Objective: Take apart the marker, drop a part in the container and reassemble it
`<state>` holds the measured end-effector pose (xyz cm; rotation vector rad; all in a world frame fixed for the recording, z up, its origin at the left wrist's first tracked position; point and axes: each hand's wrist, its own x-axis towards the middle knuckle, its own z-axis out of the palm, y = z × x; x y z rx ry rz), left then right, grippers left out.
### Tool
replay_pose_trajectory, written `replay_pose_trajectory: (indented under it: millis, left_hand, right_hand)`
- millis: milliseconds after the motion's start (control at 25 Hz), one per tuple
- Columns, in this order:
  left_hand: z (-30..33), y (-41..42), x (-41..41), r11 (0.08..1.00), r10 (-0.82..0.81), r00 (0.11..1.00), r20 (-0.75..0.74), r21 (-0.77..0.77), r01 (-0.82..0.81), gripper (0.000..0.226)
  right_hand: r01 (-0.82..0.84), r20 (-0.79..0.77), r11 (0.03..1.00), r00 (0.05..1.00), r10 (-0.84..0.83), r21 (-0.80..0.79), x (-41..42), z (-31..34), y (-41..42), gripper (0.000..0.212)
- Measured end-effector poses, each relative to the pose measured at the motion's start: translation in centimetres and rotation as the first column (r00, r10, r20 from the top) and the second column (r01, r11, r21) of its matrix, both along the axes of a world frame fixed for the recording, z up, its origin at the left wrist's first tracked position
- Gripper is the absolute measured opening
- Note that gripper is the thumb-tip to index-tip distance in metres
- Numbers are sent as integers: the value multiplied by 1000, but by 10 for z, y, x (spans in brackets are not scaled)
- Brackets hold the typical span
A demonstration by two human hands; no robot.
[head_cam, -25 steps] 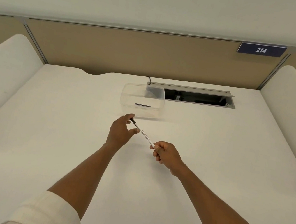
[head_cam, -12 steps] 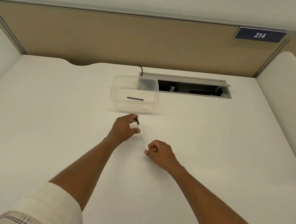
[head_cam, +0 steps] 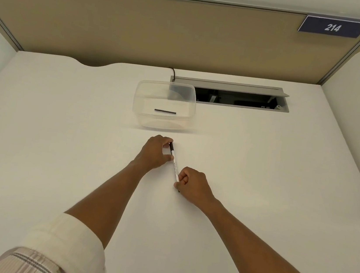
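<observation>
A thin white marker (head_cam: 175, 165) with a black far end lies slanted between both hands, low over the white desk (head_cam: 59, 143). My left hand (head_cam: 155, 152) pinches its black far end between thumb and fingers. My right hand (head_cam: 193, 185) is closed around its near end, which is hidden in the fist. Just beyond the hands stands a clear plastic container (head_cam: 162, 120), with a thin black marker part (head_cam: 165, 111) lying flat on its bottom.
An open grey cable hatch (head_cam: 241, 98) is sunk into the desk behind and right of the container. A tan partition (head_cam: 165, 33) with a "214" sign (head_cam: 333, 27) closes the back. White side panels flank the desk.
The marker has swung from a strong diagonal to a steeper, more upright line. Both hands have kept their hold and moved closer together; the camera view shifted slightly.
</observation>
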<state>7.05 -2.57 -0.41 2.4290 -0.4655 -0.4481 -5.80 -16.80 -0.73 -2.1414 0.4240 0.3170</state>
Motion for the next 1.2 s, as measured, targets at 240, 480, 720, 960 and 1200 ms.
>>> replay_pose_trajectory:
  millis: [240, 480, 720, 960, 1200]
  left_hand:
    - [0, -8, 2, 999, -38, 999, 3, 0, 38, 56]
    - [-2, -11, 1, 998, -55, 998, 8, 26, 55, 57]
    - [-4, -10, -2, 998, -51, 998, 33, 29, 50, 55]
    - [-4, -5, -4, 999, -35, 999, 39, 5, 35, 53]
    - [-1, 2, -8, 1000, -14, 1000, 9, 28, 14, 53]
  right_hand:
    - [-76, -84, 994, 994, 70, -79, 7, -1, 0, 24]
    - [-145, -117, 973, 985, 126, -179, 13, -2, 2, 38]
    - [-117, -98, 983, 990, 104, -143, 10, -3, 0, 42]
    - [-124, -90, 978, 990, 110, -167, 9, -4, 2, 40]
    - [-136, -83, 960, 989, 118, -245, 8, -1, 8, 36]
